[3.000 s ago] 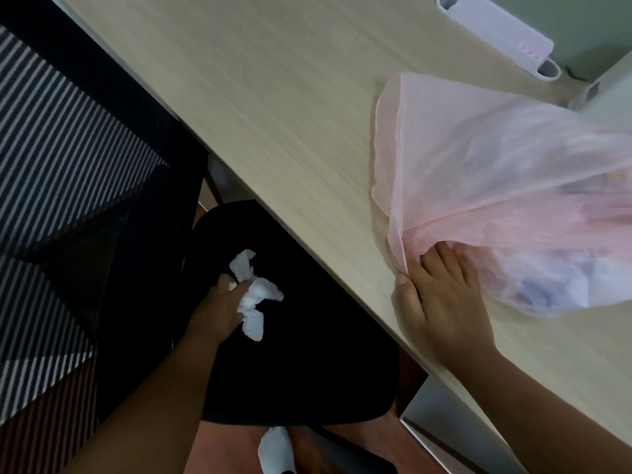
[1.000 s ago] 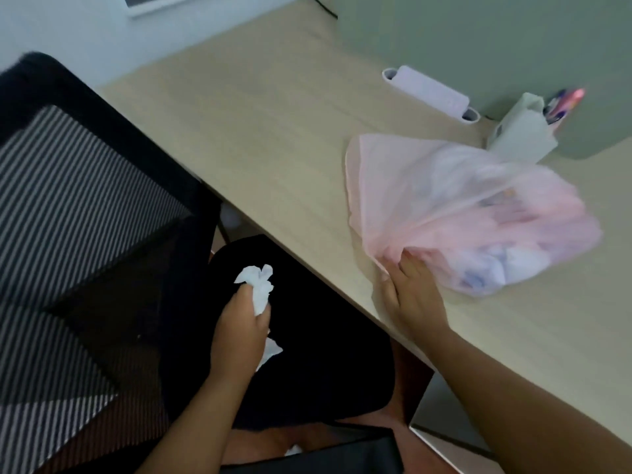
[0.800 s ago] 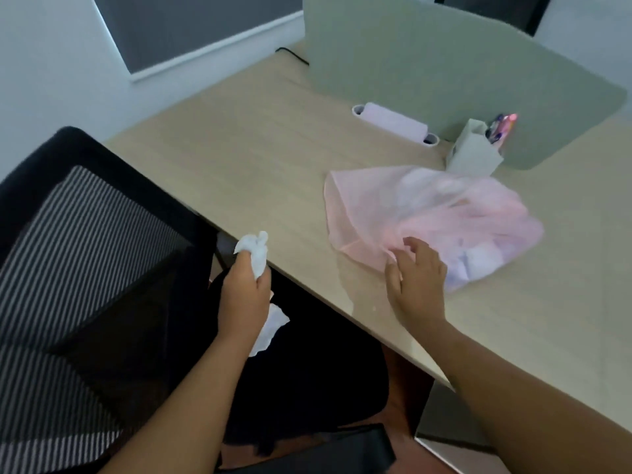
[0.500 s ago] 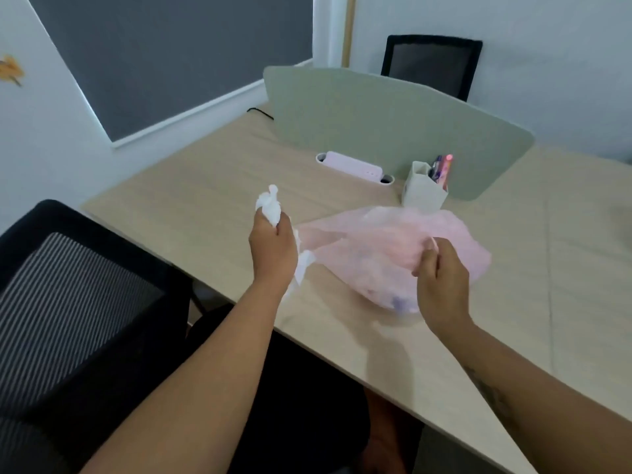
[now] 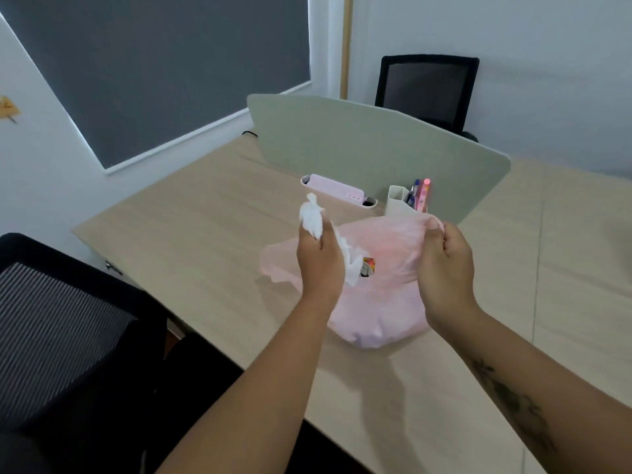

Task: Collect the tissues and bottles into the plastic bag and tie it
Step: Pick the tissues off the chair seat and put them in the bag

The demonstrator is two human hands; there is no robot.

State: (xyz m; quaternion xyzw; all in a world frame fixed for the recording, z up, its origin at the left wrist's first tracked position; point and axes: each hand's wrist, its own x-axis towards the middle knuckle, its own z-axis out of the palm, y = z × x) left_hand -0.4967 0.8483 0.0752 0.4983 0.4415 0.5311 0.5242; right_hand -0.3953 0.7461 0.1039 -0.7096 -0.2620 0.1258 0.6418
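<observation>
A thin pink plastic bag [image 5: 386, 302] sits on the wooden desk [image 5: 205, 241], its mouth lifted open. My right hand [image 5: 444, 265] pinches the bag's upper rim and holds it up. My left hand [image 5: 319, 258] is closed around crumpled white tissues [image 5: 312, 217], held at the left side of the bag's opening. A bottle with a colourful label [image 5: 367, 266] shows inside the bag, and pale bulky contents fill its bottom.
A grey-green divider panel [image 5: 369, 145] stands behind the bag. Before it lie a pink power strip [image 5: 337, 191] and a white pen holder [image 5: 398, 201] with pens. A black mesh chair [image 5: 58, 323] is at my left, another chair [image 5: 425, 87] beyond the divider.
My left hand rose from the chair seat below the desk with the tissues and came to the bag's mouth. My right hand left the flat bag's edge and lifted its rim open.
</observation>
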